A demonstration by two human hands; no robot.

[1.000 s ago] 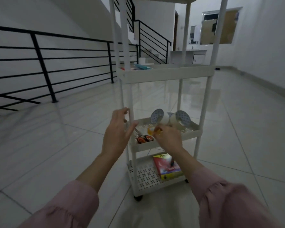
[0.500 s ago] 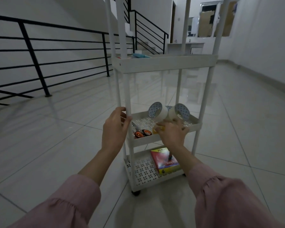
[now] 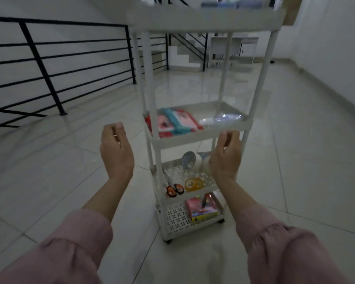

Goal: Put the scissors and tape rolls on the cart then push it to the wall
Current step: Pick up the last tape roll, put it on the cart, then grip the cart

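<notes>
Hovering empty and half-curled, the left hand (image 3: 116, 152) and right hand (image 3: 225, 155) flank the white plastic tiered cart (image 3: 201, 138) at centre frame (right nearer), orange-handled scissors (image 3: 174, 190) and yellow tape roll (image 3: 194, 184) already shelved lower down

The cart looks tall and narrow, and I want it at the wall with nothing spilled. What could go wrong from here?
1. The cart is tall on small wheels; pushing high may tip it.
2. The white tape rolls seem to lie on their sides on the third shelf, so a jolt may roll them off.
3. Neither the left hand nor the right hand grips the frame yet, so a one-sided shove could steer it toward the railing.
</notes>
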